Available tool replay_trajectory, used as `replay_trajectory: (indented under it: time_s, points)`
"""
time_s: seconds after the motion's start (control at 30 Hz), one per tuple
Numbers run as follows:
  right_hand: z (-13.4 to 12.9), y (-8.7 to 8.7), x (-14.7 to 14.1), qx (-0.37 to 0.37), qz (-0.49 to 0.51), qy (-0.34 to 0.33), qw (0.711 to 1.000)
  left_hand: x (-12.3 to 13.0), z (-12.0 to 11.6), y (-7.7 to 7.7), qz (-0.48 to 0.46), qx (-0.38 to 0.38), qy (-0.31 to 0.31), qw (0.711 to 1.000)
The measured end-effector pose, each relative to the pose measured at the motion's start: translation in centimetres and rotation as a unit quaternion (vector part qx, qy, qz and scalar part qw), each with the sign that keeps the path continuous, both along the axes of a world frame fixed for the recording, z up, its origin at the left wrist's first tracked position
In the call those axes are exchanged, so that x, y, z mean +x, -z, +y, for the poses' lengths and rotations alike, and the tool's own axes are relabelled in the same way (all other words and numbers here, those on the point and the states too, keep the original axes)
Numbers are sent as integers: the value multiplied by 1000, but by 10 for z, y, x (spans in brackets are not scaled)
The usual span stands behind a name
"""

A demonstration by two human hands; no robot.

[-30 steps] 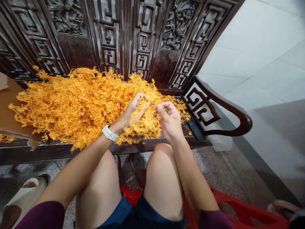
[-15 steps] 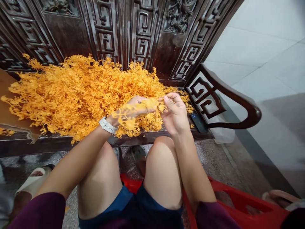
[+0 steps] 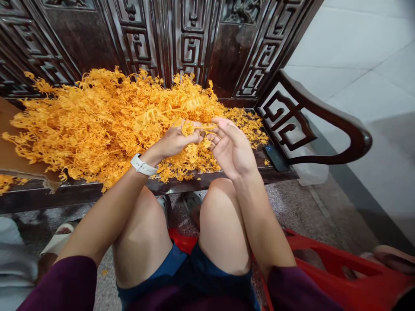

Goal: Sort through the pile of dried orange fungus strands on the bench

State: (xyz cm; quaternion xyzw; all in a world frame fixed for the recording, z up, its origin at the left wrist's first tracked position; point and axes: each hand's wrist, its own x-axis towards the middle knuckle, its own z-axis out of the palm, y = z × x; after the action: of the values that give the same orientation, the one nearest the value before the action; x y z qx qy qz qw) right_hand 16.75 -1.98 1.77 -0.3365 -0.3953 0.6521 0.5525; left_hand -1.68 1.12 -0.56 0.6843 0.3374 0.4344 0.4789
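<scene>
Orange heap point(image 3: 106, 121) crowds my bench point(image 3: 177, 187) to its front edge, armrest point(image 3: 324, 107) rightward; left grip point(image 3: 177, 141) clamped on a sprig point(image 3: 188, 128), right grip point(image 3: 236, 151) I can't tell

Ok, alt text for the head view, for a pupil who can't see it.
A person's left hand holds an orange sprig, its stem reaching the right hand. Below and beyond lies a big heap of sprigs on a dark carved bench.

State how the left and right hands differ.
Wrist: the left hand wears a white strap; the right hand has none showing.
Place: the right hand is nearer the carved armrest; the left hand is farther.
Shared: both have fingers at thin orange strands.
</scene>
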Motion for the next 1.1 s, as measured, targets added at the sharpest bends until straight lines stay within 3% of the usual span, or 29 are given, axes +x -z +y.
replay_trajectory:
  time_s: [0.2,0.4,0.53,0.67,0.77,1.0,1.1]
  points:
    - [2,1,-1,-10,-18,-51,998,-5,1,-3,-2,25,-26,999]
    - [5,7,-4,46,-45,-72,995,0,3,-9,-90,-45,-22,995]
    - [6,13,-9,72,-67,-17,995,-4,6,-4,-76,-59,-8,995]
    - [6,15,-10,83,-65,46,993,-9,9,-1,-4,-62,-6,998]
    - [7,15,-8,72,-66,62,993,-10,9,-3,13,-57,13,998]
    - [5,12,-8,15,14,-73,997,-7,6,-5,-85,-111,81,987]
    - [1,11,-13,15,46,-91,995,-10,8,1,-79,-96,91,988]
